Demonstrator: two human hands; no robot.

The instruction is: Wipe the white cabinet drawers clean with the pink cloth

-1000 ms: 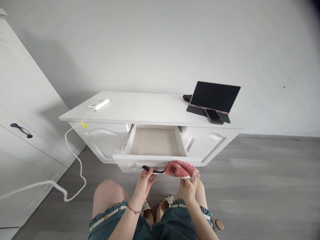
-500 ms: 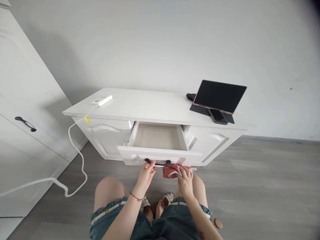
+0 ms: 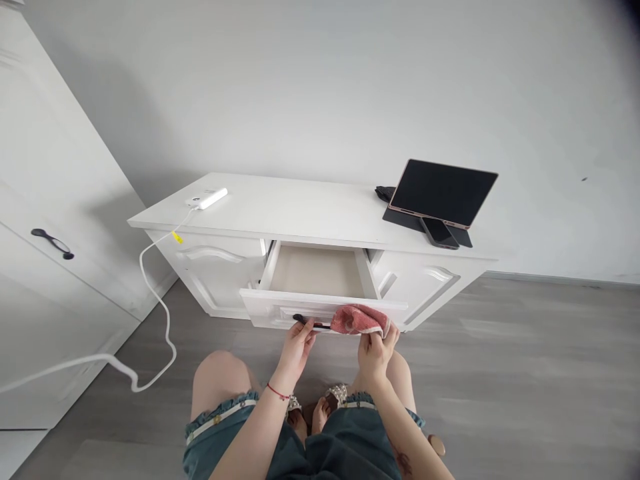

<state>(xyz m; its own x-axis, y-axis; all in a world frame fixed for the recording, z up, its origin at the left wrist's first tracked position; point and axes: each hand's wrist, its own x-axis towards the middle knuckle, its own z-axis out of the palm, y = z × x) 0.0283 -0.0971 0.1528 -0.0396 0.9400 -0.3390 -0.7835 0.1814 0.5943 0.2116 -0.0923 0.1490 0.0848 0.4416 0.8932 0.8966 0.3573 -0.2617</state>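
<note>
I sit facing a low white cabinet (image 3: 300,217) whose middle drawer (image 3: 320,270) is pulled out and shows a bare beige bottom. My left hand (image 3: 297,343) has its fingers on the drawer's black handle (image 3: 306,322). In my right hand (image 3: 375,347) is a pink cloth (image 3: 357,319) with a white edge, pressed against the drawer's front panel, right of the handle.
On the cabinet top stand a dark tablet (image 3: 443,192) on a stand, a phone (image 3: 439,233) leaning in front of it, and a white power bank (image 3: 207,198) with a white cable (image 3: 150,313) trailing to the grey floor. A white wardrobe (image 3: 45,240) stands at the left.
The drawer front has slid in a little toward the cabinet. My right hand lowered the cloth below the drawer front, then raised it back against the panel. My left hand stayed at the handle.
</note>
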